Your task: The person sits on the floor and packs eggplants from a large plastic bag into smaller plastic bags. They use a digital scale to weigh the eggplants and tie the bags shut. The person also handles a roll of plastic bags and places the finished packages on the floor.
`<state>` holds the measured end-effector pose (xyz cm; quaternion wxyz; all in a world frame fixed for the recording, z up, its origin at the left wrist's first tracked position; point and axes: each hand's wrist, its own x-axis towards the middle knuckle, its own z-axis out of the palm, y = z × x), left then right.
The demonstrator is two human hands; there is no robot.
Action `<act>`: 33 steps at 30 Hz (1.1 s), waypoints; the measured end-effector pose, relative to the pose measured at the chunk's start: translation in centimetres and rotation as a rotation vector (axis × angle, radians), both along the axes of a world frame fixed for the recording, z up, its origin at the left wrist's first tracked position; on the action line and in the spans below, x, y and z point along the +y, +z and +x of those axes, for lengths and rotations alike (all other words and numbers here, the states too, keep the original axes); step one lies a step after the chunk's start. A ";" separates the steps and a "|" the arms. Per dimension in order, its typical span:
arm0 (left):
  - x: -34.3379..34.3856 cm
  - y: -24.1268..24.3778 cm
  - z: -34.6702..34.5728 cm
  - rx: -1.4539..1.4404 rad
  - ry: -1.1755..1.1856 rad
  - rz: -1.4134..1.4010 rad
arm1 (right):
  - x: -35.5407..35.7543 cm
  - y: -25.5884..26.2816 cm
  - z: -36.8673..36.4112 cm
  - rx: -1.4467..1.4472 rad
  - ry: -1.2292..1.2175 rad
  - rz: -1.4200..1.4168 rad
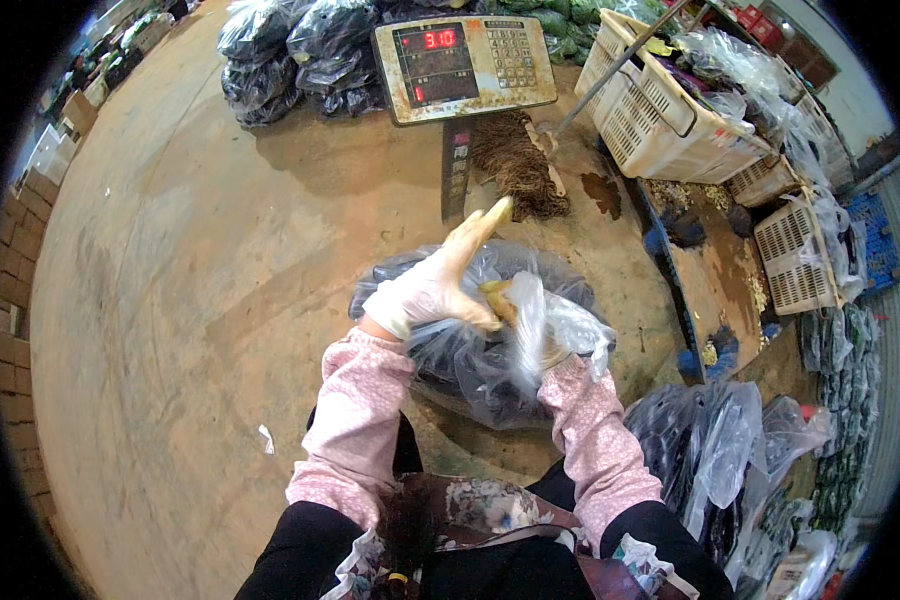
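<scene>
A large clear plastic bag (465, 375) filled with dark contents rests low in front of me; what it stands on is hidden. Over its left side, my left hand (439, 289) wears a pale, stained glove, thumb and fingers spread apart with nothing between them. My right hand (501, 301) is closed around the bag's gathered, twisted neck (526, 319). Plastic covers much of that hand, and only its yellowed glove fingers show clearly. The loose mouth of the bag flares out to the right, over my wrist.
Beyond the bag stands a scale's display (465, 67) with lit red digits, beside a brown fibrous mat (517, 165). Filled black bags (259, 90) are stacked behind. White plastic crates (675, 127) and a stained board (709, 262) lie right. More bagged produce (675, 442) sits by my right arm.
</scene>
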<state>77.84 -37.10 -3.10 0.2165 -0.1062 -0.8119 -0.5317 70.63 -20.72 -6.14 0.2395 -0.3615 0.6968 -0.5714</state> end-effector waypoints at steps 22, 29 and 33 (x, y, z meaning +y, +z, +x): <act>-2.3 -7.6 1.5 -0.550 0.166 1.140 | -1.8 2.0 1.5 0.809 0.187 0.254; -2.1 -8.0 0.6 -0.349 0.339 1.016 | -4.2 -2.9 -2.3 0.041 -0.292 -0.184; 0.1 -7.3 -0.1 -0.004 0.039 0.700 | -5.5 -6.5 -4.3 -0.249 -0.394 0.100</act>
